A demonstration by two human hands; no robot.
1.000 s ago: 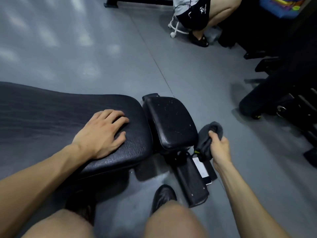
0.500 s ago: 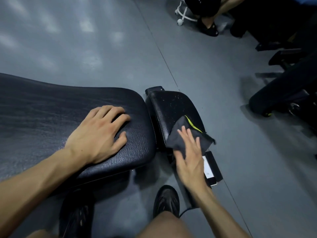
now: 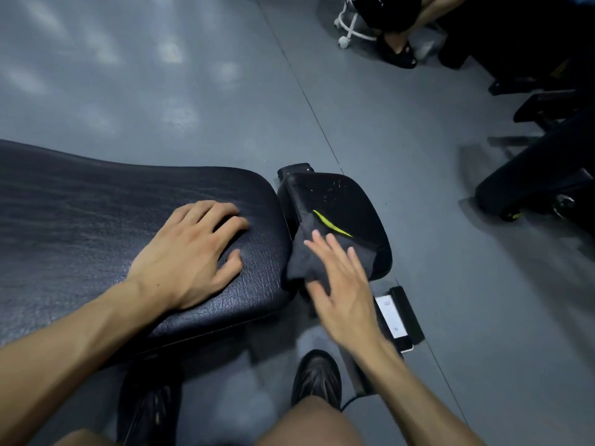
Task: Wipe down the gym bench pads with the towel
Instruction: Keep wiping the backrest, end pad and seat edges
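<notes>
- Pressing flat, fingers spread, the right hand (image 3: pixel 343 292) is laid on a soft dark towel (image 3: pixel 314 249) over the smaller rounded pad (image 3: pixel 351 201).
- The left hand (image 3: pixel 190 252) is splayed, gripping nothing, on the long pebbled-leather pad (image 3: pixel 96 201).

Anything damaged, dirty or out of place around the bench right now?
The small seat pad shows pale specks and scuffs beyond the towel. A phone lies on the floor beside the bench base, near the feet.

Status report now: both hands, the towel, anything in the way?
Left hand flat on long pad. Right hand open, pressing towel on small pad. Nothing blocking.
</notes>
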